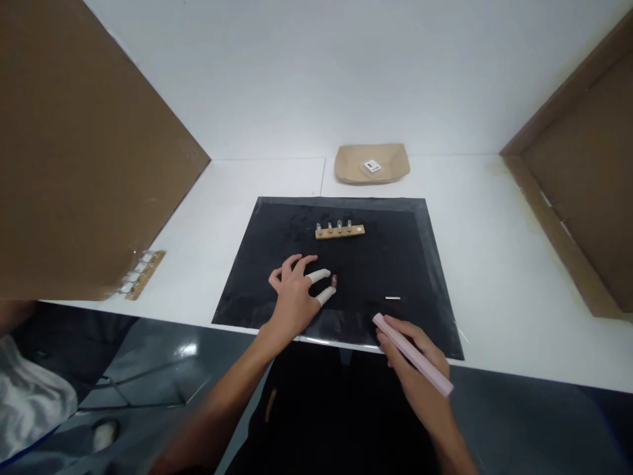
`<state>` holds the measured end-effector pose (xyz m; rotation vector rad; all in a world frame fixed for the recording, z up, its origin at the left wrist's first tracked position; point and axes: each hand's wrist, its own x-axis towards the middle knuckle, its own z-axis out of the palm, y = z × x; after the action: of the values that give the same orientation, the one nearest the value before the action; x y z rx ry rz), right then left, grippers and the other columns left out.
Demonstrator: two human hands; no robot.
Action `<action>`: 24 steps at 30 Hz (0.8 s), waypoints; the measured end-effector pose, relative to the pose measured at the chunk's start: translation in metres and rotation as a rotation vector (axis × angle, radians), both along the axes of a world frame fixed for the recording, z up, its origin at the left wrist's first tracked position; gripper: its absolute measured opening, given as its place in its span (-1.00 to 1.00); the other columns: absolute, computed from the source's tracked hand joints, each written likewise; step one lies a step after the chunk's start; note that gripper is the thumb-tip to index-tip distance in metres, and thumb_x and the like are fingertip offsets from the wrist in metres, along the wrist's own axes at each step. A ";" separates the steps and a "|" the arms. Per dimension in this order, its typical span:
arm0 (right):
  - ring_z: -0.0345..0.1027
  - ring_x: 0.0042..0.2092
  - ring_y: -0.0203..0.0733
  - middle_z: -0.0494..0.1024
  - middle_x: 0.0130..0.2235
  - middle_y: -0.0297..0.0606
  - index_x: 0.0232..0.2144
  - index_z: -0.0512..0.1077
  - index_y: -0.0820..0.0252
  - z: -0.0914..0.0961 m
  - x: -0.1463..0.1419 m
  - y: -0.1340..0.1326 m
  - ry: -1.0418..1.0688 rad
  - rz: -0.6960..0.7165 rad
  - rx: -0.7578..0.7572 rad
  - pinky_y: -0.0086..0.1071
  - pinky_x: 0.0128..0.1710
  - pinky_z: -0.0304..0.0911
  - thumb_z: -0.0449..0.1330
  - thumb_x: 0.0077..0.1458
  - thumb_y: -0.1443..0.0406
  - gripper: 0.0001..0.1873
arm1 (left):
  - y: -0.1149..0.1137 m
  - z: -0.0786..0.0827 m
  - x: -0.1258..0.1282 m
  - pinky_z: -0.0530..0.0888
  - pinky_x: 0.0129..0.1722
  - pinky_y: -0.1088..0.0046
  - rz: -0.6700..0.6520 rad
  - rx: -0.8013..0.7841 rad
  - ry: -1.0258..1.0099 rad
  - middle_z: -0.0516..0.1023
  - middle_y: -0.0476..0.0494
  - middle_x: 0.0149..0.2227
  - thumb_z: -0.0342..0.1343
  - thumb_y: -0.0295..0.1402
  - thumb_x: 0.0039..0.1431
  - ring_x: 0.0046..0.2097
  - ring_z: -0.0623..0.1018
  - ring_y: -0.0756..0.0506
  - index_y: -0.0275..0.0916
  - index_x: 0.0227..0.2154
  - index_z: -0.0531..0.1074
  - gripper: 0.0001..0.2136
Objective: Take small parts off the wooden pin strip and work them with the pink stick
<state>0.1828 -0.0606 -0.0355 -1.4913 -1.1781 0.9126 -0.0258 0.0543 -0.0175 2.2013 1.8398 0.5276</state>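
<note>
My left hand (295,293) is over the black mat, with white covers on its thumb and index finger. Those two fingers pinch a small dark red piece (335,282) too small to identify; the other fingers are spread. My right hand (420,356), at the mat's front edge, is closed around a long pink rectangular bar (414,355), which points up and left. A short thin silvery-white stick (392,298) lies on the mat just beyond this hand. Farther back sits a narrow wooden strip (357,230) bearing several small clear upright pieces.
The black mat (380,264) lies on a white table (499,264). Behind it stands a tan paper tray (346,173) holding a small labelled clear box (372,167). Brown boards (89,145) flank both sides. A second wooden strip (146,276) lies left. Another person's sleeve (32,399) shows lower left.
</note>
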 end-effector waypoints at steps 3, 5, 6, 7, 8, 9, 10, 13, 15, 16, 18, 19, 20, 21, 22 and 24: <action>0.42 -0.38 -0.36 0.58 -0.09 -0.33 -0.01 0.58 -0.10 0.001 0.002 0.001 -0.047 0.034 0.014 -0.45 -0.30 0.48 0.31 0.26 0.17 -0.76 | 0.002 -0.001 0.002 0.16 0.17 -0.20 -0.008 0.003 -0.038 0.51 -0.15 0.24 0.32 -0.24 0.22 0.35 0.27 -0.42 0.05 -0.19 0.67 -0.88; 0.48 -0.25 -0.27 0.54 -0.04 -0.28 -0.02 0.59 -0.08 0.000 0.003 0.003 -0.110 0.051 0.032 -0.40 -0.25 0.51 0.30 0.27 0.16 -0.77 | 0.002 -0.002 0.003 0.17 0.15 -0.23 -0.038 -0.002 -0.059 0.49 -0.17 0.25 0.30 -0.25 0.23 0.34 0.26 -0.44 0.06 -0.21 0.68 -0.90; 0.50 -0.17 -0.23 0.53 -0.02 -0.27 -0.03 0.59 -0.09 0.001 0.004 0.004 -0.127 0.046 0.036 -0.40 -0.24 0.52 0.29 0.28 0.16 -0.78 | 0.002 -0.002 0.003 0.17 0.14 -0.25 -0.045 -0.001 -0.067 0.49 -0.18 0.25 0.30 -0.25 0.24 0.34 0.26 -0.45 0.06 -0.22 0.69 -0.90; 0.51 -0.13 -0.21 0.52 -0.02 -0.26 -0.04 0.58 -0.09 0.001 0.004 0.004 -0.127 0.037 0.035 -0.42 -0.26 0.51 0.29 0.28 0.17 -0.79 | 0.002 -0.003 0.003 0.17 0.14 -0.26 -0.044 0.006 -0.074 0.49 -0.18 0.25 0.29 -0.24 0.24 0.34 0.26 -0.45 0.06 -0.24 0.69 -0.90; 0.51 -0.11 -0.21 0.53 -0.02 -0.26 -0.05 0.58 -0.08 0.002 0.004 0.005 -0.110 0.028 0.028 -0.44 -0.28 0.51 0.29 0.27 0.17 -0.79 | 0.002 -0.003 0.004 0.16 0.14 -0.26 -0.039 0.014 -0.079 0.49 -0.19 0.25 0.29 -0.24 0.24 0.34 0.26 -0.46 0.06 -0.25 0.70 -0.91; 0.52 -0.11 -0.21 0.54 -0.03 -0.26 -0.06 0.59 -0.07 0.003 0.004 0.005 -0.082 0.023 0.019 -0.46 -0.31 0.50 0.30 0.26 0.17 -0.80 | 0.003 -0.003 0.004 0.16 0.14 -0.27 -0.036 0.022 -0.081 0.50 -0.19 0.25 0.29 -0.23 0.24 0.34 0.26 -0.46 0.06 -0.26 0.70 -0.91; 0.53 -0.13 -0.21 0.55 -0.04 -0.26 -0.07 0.59 -0.05 0.004 0.004 0.005 -0.050 0.018 0.005 -0.48 -0.33 0.50 0.31 0.25 0.17 -0.80 | 0.003 -0.003 0.004 0.16 0.14 -0.27 -0.037 0.027 -0.080 0.49 -0.19 0.25 0.28 -0.22 0.26 0.34 0.26 -0.46 0.06 -0.27 0.71 -0.90; 0.57 -0.15 -0.17 0.58 0.01 -0.20 -0.10 0.62 0.01 0.009 0.001 0.006 0.055 -0.042 -0.056 -0.49 -0.39 0.53 0.36 0.18 0.11 -0.75 | 0.002 -0.001 0.005 0.15 0.17 -0.26 -0.036 0.030 -0.077 0.48 -0.16 0.26 0.25 -0.21 0.28 0.36 0.24 -0.44 0.07 -0.28 0.71 -0.88; 0.59 -0.14 -0.13 0.59 0.03 -0.16 -0.11 0.62 0.05 0.013 -0.002 0.007 0.148 -0.149 -0.117 -0.49 -0.41 0.55 0.40 0.13 0.08 -0.68 | 0.000 0.004 0.006 0.15 0.19 -0.24 -0.029 0.025 -0.105 0.49 -0.13 0.26 0.26 -0.23 0.27 0.36 0.26 -0.41 0.06 -0.26 0.70 -0.90; 0.60 -0.15 -0.11 0.60 0.02 -0.14 -0.11 0.62 0.08 0.015 -0.004 0.008 0.198 -0.199 -0.148 -0.48 -0.41 0.56 0.42 0.10 0.07 -0.65 | -0.002 0.006 0.007 0.15 0.20 -0.23 -0.031 0.022 -0.132 0.50 -0.12 0.25 0.28 -0.25 0.26 0.36 0.27 -0.39 0.06 -0.25 0.69 -0.91; 0.62 -0.14 -0.10 0.62 -0.02 -0.14 -0.13 0.60 0.11 0.020 -0.008 0.010 0.286 -0.252 -0.173 -0.44 -0.34 0.60 0.47 0.05 0.07 -0.61 | -0.008 0.013 0.009 0.17 0.23 -0.21 -0.041 0.022 -0.206 0.53 -0.10 0.22 0.30 -0.29 0.24 0.34 0.31 -0.35 0.04 -0.25 0.68 -0.92; 0.62 -0.13 -0.09 0.62 -0.02 -0.14 -0.13 0.59 0.12 0.024 -0.010 0.010 0.315 -0.247 -0.168 -0.41 -0.29 0.62 0.47 0.05 0.08 -0.62 | -0.011 0.016 0.009 0.18 0.25 -0.20 -0.053 0.026 -0.249 0.54 -0.08 0.20 0.30 -0.31 0.23 0.33 0.33 -0.33 0.03 -0.25 0.67 -0.92; 0.62 -0.11 -0.09 0.62 -0.01 -0.15 -0.13 0.59 0.12 0.029 -0.012 0.009 0.332 -0.231 -0.152 -0.39 -0.25 0.63 0.47 0.06 0.10 -0.63 | -0.015 0.019 0.010 0.20 0.25 -0.19 -0.067 0.035 -0.295 0.55 -0.08 0.19 0.30 -0.32 0.24 0.32 0.35 -0.31 0.02 -0.25 0.66 -0.92; 0.63 -0.11 -0.09 0.62 0.00 -0.15 -0.13 0.58 0.11 0.034 -0.013 0.009 0.336 -0.210 -0.122 -0.37 -0.24 0.63 0.46 0.08 0.12 -0.66 | -0.019 0.023 0.011 0.23 0.26 -0.18 -0.082 0.045 -0.344 0.56 -0.07 0.17 0.28 -0.33 0.25 0.31 0.36 -0.29 0.01 -0.25 0.66 -0.92; 0.63 -0.14 -0.10 0.63 -0.02 -0.16 -0.12 0.57 0.10 0.039 -0.015 0.008 0.329 -0.186 -0.089 -0.37 -0.25 0.64 0.44 0.11 0.15 -0.69 | -0.023 0.027 0.012 0.26 0.26 -0.17 -0.099 0.055 -0.395 0.57 -0.07 0.16 0.27 -0.34 0.26 0.30 0.38 -0.27 0.00 -0.24 0.65 -0.91; 0.63 -0.23 -0.16 0.64 -0.10 -0.19 -0.11 0.55 0.09 0.050 -0.017 0.005 0.277 -0.127 -0.013 -0.39 -0.30 0.63 0.38 0.18 0.20 -0.77 | -0.031 0.034 0.014 0.31 0.26 -0.15 -0.135 0.069 -0.490 0.59 -0.08 0.13 0.25 -0.36 0.27 0.27 0.40 -0.25 -0.01 -0.23 0.63 -0.91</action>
<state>0.1660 -0.0556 0.0148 -1.3816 -0.8684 1.0040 -0.0122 0.0234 0.0161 1.9841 1.4269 1.0070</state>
